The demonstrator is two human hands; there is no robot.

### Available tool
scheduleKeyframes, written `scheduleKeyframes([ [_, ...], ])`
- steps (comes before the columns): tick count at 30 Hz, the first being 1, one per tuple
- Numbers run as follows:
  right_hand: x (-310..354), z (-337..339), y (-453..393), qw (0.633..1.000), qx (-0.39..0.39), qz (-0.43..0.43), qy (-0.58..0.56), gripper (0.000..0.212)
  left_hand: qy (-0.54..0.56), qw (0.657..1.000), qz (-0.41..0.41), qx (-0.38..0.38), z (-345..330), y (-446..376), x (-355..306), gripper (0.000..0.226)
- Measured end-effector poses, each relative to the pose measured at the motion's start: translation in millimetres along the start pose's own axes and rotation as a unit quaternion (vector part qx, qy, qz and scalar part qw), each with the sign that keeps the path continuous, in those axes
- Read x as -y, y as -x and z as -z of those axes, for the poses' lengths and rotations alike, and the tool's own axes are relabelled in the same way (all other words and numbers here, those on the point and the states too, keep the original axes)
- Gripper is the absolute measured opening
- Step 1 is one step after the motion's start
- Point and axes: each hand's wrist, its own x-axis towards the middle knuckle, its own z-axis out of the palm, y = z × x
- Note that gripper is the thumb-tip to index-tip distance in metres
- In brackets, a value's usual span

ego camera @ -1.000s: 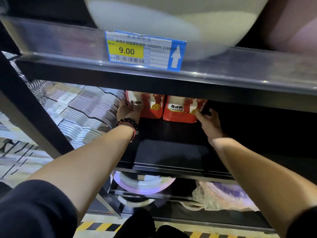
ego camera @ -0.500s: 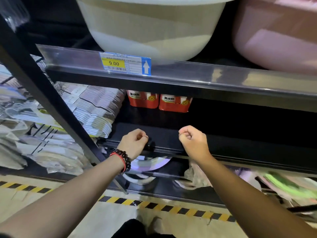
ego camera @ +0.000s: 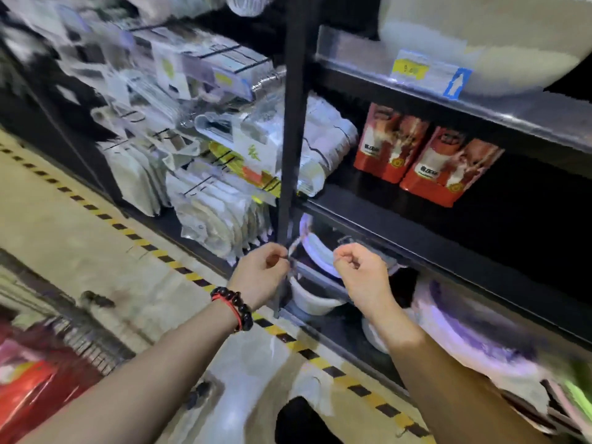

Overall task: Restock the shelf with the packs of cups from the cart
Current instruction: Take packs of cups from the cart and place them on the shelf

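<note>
Two red packs of cups stand side by side at the back of the dark middle shelf (ego camera: 416,219): one pack (ego camera: 387,145) on the left, the other pack (ego camera: 448,169) on the right. My left hand (ego camera: 262,274), with a bead bracelet on the wrist, is a loose fist in front of the shelf's black upright post. My right hand (ego camera: 362,274) is a fist too, held below the shelf's front edge. Neither hand holds anything. More red packs (ego camera: 28,382) show blurred at the bottom left, behind a wire cart edge (ego camera: 86,344).
A black post (ego camera: 293,123) divides the shelving. Left of it hang many clear-wrapped goods (ego camera: 205,149). A large pale basin (ego camera: 512,40) sits on the upper shelf above a blue and yellow price tag (ego camera: 429,72). Basins (ego camera: 320,261) fill the lower shelves. Yellow-black tape (ego camera: 144,241) runs along the floor.
Both hands left the two packs on the shelf, drew back out of it and closed into fists. The view has swung left and down, bringing the cart's corner into sight.
</note>
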Motion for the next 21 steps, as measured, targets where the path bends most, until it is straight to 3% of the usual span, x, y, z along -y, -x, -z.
scheduleKeyframes([
  [5,46,-115,79,0.989,0.138,0.049,-0.013,0.037,0.003,0.991,0.072,-0.116,90,118,73,0.019],
  [11,102,-216,176,0.954,0.278,0.109,-0.018,0.014,-0.007,0.961,0.129,-0.243,174,259,127,0.017],
  [15,133,-269,217,0.925,0.349,0.15,-0.02,0.032,0.018,0.934,0.158,-0.319,213,327,151,0.023],
  [21,159,-337,244,0.886,0.424,0.188,-0.001,0.03,0.06,0.897,0.197,-0.392,250,379,186,0.023],
])
